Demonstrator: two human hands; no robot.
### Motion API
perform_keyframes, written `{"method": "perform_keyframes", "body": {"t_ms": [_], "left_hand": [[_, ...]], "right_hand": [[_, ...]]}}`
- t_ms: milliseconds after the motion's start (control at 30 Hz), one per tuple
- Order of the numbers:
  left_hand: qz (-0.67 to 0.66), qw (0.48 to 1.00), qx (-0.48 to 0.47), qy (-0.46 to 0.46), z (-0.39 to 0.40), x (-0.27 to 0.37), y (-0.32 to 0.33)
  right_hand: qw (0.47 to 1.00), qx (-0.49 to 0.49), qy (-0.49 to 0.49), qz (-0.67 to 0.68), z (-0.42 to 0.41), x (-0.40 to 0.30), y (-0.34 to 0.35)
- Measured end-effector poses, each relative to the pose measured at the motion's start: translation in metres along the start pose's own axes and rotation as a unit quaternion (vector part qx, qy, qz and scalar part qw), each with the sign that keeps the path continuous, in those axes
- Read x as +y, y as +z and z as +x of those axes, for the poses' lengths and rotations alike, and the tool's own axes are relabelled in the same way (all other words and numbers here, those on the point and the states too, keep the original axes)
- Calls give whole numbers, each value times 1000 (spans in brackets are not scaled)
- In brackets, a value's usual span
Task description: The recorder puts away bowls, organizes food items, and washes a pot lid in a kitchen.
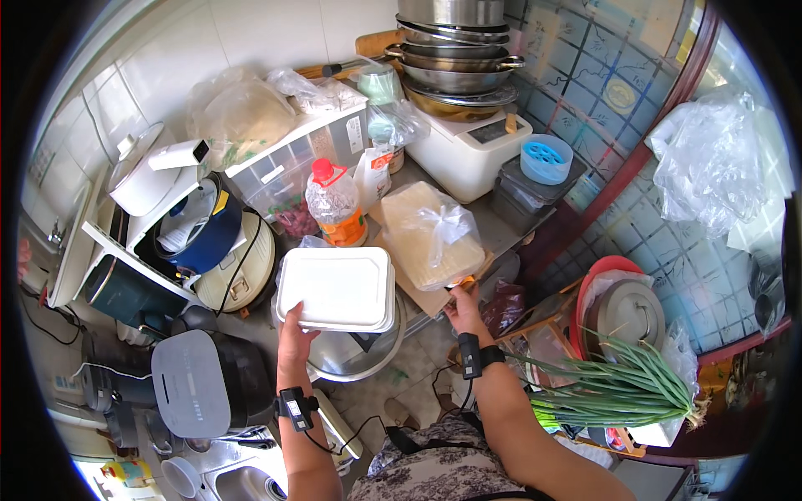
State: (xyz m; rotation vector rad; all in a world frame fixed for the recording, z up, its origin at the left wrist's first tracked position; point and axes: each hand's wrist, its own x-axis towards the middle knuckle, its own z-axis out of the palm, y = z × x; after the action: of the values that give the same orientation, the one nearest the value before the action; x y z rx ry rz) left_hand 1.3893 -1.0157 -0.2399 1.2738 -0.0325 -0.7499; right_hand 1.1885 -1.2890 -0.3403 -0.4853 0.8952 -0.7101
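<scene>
My left hand (294, 338) grips the near edge of a white lidded plastic box (335, 288), its thumb on the lid and its other fingers mostly hidden. Beneath the box, a round glass lid (357, 351) partly shows. My right hand (467, 310) is at the near corner of a knotted clear plastic bag (432, 241) that holds a pale, flat, block-shaped food. Under that bag lies a sheet of brown cardboard (429, 304). Its fingers are curled beside a small orange item (465, 282); whether they hold that or the cardboard is unclear.
Behind the box stand a red-capped plastic bottle (335, 206) and a clear storage bin (301, 156). Stacked pans (460, 69) rest on a white appliance (463, 150). A grey-lidded appliance (194, 382) is at left. Green onions (626, 382) jut out at right.
</scene>
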Motion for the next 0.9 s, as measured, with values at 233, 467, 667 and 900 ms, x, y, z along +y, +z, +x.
{"method": "perform_keyframes", "body": {"t_ms": [233, 467, 667, 900], "left_hand": [[13, 1000, 0, 3, 2, -3, -3], [20, 1000, 1, 5, 4, -6, -7], [21, 1000, 1, 11, 0, -2, -12], [18, 1000, 11, 12, 2, -6, -8]], "right_hand": [[997, -10, 27, -65, -20, 14, 10], [980, 115, -67, -147, -44, 22, 23], [957, -188, 45, -215, -114, 34, 66], [949, -184, 79, -244, -148, 15, 105]]}}
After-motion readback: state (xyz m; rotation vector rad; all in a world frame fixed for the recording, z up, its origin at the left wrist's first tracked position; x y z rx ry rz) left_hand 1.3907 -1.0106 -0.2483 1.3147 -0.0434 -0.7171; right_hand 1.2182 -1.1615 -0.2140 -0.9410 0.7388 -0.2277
